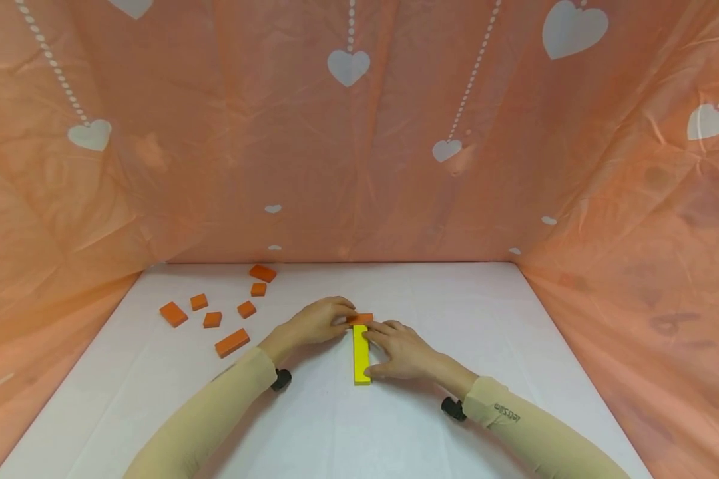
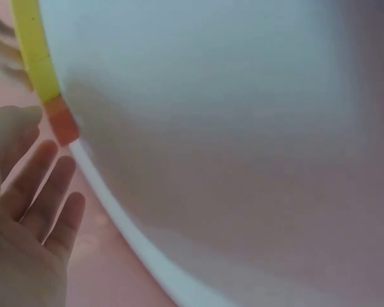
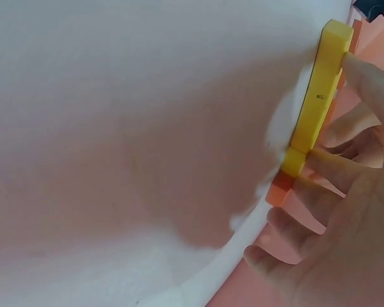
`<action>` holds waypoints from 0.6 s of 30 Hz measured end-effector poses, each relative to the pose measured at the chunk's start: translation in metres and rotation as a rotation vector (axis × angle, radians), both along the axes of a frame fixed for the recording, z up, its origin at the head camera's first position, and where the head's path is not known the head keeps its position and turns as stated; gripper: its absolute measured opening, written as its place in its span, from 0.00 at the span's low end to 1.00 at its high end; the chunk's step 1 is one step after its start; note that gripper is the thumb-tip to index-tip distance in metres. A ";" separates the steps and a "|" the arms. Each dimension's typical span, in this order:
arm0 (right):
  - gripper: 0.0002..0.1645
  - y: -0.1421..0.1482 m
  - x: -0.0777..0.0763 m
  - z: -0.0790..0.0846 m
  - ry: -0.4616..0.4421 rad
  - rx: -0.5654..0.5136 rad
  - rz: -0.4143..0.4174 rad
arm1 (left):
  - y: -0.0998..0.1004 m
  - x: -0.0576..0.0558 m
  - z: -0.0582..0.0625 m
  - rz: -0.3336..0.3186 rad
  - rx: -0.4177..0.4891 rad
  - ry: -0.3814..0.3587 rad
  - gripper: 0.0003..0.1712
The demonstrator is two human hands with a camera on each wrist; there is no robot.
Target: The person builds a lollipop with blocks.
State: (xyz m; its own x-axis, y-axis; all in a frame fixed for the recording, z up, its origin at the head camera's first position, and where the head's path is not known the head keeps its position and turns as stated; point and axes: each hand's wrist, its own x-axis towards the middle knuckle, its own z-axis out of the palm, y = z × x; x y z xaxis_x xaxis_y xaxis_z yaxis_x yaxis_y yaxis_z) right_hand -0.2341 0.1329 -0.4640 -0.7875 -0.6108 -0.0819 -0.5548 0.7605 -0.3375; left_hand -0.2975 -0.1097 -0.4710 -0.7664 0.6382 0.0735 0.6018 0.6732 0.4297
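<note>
A long yellow block (image 1: 361,359) lies lengthwise on the table, with a seam near its far end in both wrist views. An orange block (image 1: 363,319) lies crosswise against that far end. My left hand (image 1: 319,322) pinches the orange block's left end between thumb and index finger. The other left fingers (image 2: 65,220) are spread loosely beyond it. On the yellow block's right side, my right hand (image 1: 405,351) touches with its thumb at the near end and its extended fingers farther up. One right fingertip (image 3: 299,185) reaches the orange block.
Loose orange blocks are scattered at the left and back left, among them a long block (image 1: 232,342), another block (image 1: 173,314) and a small block (image 1: 247,309). The white table (image 1: 395,432) is bordered by a peach curtain (image 1: 359,166) with white hearts.
</note>
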 end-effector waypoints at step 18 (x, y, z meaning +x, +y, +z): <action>0.45 -0.002 0.001 -0.001 -0.009 0.001 -0.018 | -0.118 0.014 0.018 0.323 0.184 0.080 0.20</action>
